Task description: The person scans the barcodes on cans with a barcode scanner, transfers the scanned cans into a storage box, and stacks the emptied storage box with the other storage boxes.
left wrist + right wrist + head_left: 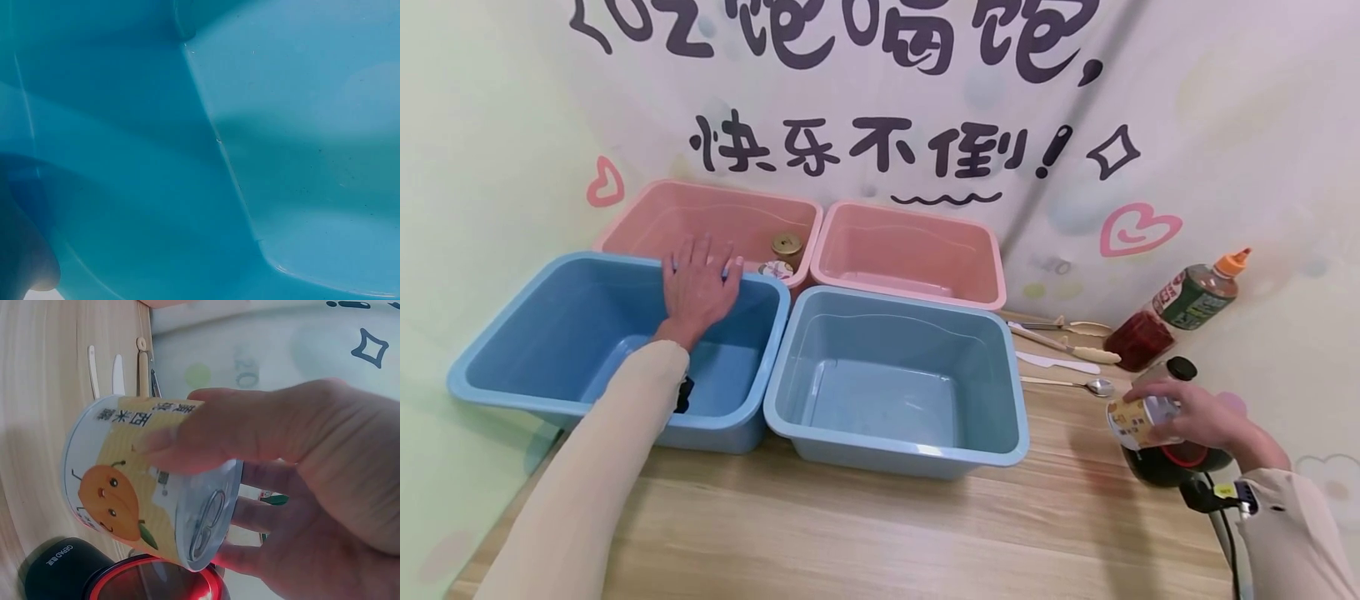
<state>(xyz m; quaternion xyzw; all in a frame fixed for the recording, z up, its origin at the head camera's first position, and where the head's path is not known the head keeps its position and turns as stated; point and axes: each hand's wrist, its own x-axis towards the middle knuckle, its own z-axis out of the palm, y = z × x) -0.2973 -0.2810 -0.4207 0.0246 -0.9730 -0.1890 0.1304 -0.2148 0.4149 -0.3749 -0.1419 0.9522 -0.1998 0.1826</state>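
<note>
The right hand [1198, 417], at about four o'clock on the pale wooden desk [865, 533], has its grip curled tight round a small yellow tin can with an orange cartoon fruit on its label [134, 487], held tipped on its side just above a dark round jar with a red rim and black lid [112, 578]. The left hand [697, 286], at ten o'clock, lies flat with fingers spread and straight on the far rim of the left blue plastic tub [512, 333], holding nothing. Behind it, a pink plastic tub [655, 217] contains a gold-lidded jar [787, 244].
</note>
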